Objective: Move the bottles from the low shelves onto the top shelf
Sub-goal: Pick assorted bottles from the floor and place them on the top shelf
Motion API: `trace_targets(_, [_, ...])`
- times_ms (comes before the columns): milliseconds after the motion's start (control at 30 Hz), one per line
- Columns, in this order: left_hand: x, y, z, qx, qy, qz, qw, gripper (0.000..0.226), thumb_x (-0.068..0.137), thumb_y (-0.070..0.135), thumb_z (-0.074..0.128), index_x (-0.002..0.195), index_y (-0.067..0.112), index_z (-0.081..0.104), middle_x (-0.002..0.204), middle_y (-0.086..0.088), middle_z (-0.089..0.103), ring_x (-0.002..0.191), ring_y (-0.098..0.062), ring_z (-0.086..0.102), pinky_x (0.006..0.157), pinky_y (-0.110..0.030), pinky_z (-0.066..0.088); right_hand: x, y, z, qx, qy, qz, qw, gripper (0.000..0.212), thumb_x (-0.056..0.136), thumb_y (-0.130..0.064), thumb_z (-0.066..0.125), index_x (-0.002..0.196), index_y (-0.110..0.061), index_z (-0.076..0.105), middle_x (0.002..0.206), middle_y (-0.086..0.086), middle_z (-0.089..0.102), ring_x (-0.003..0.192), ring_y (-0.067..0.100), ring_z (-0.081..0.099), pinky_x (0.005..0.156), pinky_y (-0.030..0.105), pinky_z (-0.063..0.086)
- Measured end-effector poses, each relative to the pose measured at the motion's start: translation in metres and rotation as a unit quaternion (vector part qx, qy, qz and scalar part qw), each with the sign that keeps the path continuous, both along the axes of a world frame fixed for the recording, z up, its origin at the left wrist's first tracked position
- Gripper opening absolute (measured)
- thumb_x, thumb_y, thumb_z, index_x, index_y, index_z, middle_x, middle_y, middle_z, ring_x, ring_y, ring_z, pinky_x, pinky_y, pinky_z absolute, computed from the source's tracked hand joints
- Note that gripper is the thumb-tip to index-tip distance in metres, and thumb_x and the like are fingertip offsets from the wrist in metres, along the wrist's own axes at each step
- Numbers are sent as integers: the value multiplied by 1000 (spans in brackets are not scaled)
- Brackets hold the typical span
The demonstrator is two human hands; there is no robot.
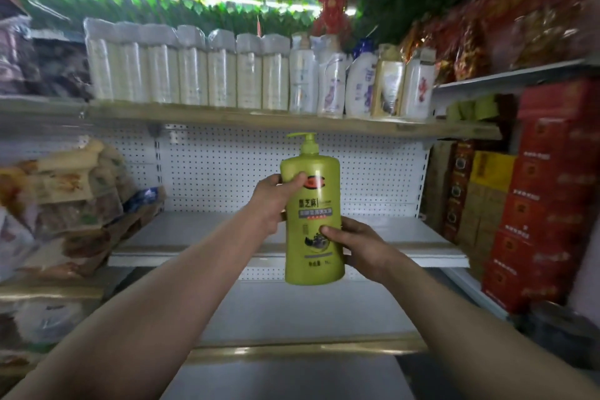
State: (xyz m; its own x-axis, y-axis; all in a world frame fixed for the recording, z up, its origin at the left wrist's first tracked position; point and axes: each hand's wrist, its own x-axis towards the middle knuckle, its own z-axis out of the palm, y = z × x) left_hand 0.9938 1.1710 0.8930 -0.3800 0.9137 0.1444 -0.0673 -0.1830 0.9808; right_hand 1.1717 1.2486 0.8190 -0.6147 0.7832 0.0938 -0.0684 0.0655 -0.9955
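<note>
Centre of frame: an upright green pump bottle (pixel 312 214), held below the top shelf (pixel 292 122). The left hand (pixel 274 200) wraps its upper body; the right hand (pixel 355 245) clasps lower down, likely sharing the weight for the lift toward the bottle row (pixel 259 75) above.

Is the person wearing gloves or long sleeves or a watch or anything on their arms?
No. Both forearms are bare all the way down to the frame's bottom edge, with no sleeve in view. The left hand and the right hand have no gloves. No watch, bracelet or ring shows on the wrists or fingers that can be seen.
</note>
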Motion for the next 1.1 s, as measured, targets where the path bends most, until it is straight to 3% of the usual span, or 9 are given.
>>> trace_targets(233, [16,14,32,33,27,-43,998,44,87,37,74,118,9,63,110,-8,73,96,-23,70,77,-38,58,14,1,27,0,90,-42,995,49,79,-21,78,126,-10,70,123,12,73,115,25,70,92,47,55])
trace_targets(367, [23,23,19,-26,60,-99,993,49,81,39,80,119,14,62,109,-5,74,98,-22,70,72,-36,58,27,12,43,-20,127,-87,988,55,74,-21,81,126,-6,69,121,14,74,114,25,70,95,48,56])
trace_targets(467, [40,35,11,-49,91,-132,986,51,79,28,84,122,14,59,109,-5,73,95,-19,70,68,-32,56,44,29,57,-42,152,-130,979,77,65,-25,92,133,-5,62,121,13,74,117,25,69,96,48,56])
trace_targets(533, [55,44,14,-39,91,-137,986,51,80,17,83,123,14,57,107,-6,72,90,-16,70,63,-30,54,56,37,65,-39,158,-146,976,72,69,-23,89,132,-4,62,121,12,74,116,25,69,88,44,59])
trace_targets(633, [77,63,21,-23,74,-134,988,52,79,10,83,124,12,56,106,-8,72,85,-17,70,61,-30,54,75,50,76,-19,146,-161,976,49,83,-19,81,128,-5,66,118,12,75,113,25,70,82,39,59])
trace_targets(767, [103,93,28,0,58,-127,990,49,79,10,83,121,11,56,106,-11,71,86,-21,71,66,-34,56,101,84,88,17,124,-166,978,68,72,-19,88,133,-6,60,120,12,74,112,27,71,91,43,58])
trace_targets(900, [129,129,43,29,50,-121,991,44,80,11,83,114,14,56,110,-13,71,89,-24,71,70,-38,58,136,122,105,72,62,-158,983,66,74,-19,89,133,-20,59,126,8,72,116,29,68,102,55,52])
trace_targets(1000, [151,161,58,49,55,-119,990,51,78,12,84,121,12,56,110,-12,71,90,-23,72,69,-38,59,161,152,130,112,11,-166,980,80,62,-33,94,133,-27,57,128,4,70,118,26,66,98,52,54])
trace_targets(1100, [174,196,75,68,65,-117,989,52,79,14,83,123,13,57,110,-8,71,92,-21,71,72,-38,58,184,185,154,130,2,-170,977,66,66,-29,92,123,-32,58,125,2,69,116,23,65,91,46,56])
